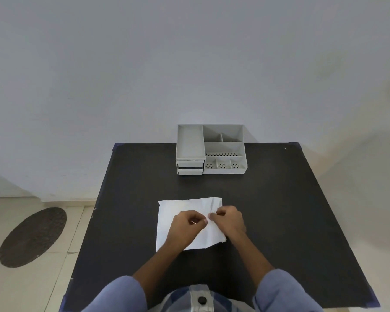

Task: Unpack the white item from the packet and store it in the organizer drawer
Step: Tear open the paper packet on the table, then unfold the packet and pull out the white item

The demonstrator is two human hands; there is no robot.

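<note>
A black bench stands against a plain grey wall, a dark oval mat on the tiled floor beside it. Both hands, left hand and right hand, have fingers pinched on the white packet mid-bench; the grey organizer sits at the far edge.

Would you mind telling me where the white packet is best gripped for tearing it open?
Grip the white packet at its crumpled right part, from above, with the fingertips of both hands close together, as the left hand and right hand pinch it now. It lies flat on the black table, so only that raised, wrinkled part offers a likely hold.
</note>
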